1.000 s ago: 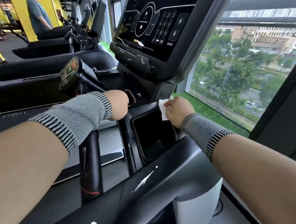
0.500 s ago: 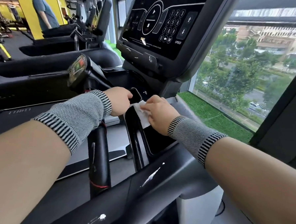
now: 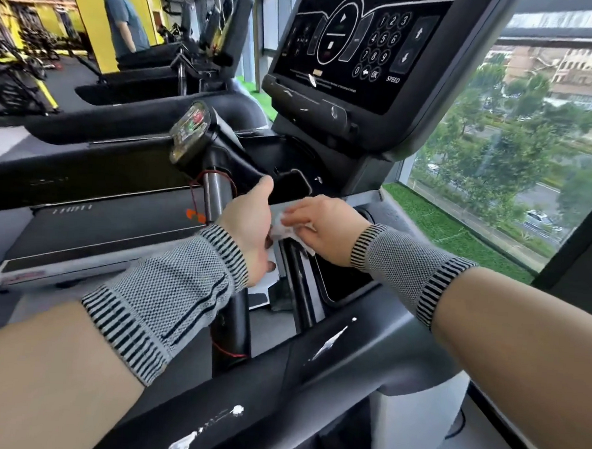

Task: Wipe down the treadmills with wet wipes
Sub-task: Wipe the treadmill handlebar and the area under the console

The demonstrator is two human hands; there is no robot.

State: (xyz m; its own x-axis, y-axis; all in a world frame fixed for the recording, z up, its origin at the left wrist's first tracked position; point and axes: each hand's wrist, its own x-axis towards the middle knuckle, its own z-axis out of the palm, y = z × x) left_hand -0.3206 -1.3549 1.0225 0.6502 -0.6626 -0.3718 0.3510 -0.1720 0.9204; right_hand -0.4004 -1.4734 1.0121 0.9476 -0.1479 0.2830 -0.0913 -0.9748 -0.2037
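Note:
My right hand pinches a crumpled white wet wipe and holds it on the grey strip left of the black cup pocket of the treadmill in front of me. My left hand is off the black handle post, thumb pointing up. Its loosely curled fingers meet the wipe's left edge; whether they grasp it is hidden. The treadmill's black console with its keypad rises just above both hands.
A scuffed black handlebar crosses below my forearms. A small control display tops the handle post. More treadmills line up to the left, and a person stands at the far end. A large window is on the right.
My right hand carried the wipe leftward from the cup pocket's far rim to the strip by the handle post. My left hand let go of the handle and came up against the wipe.

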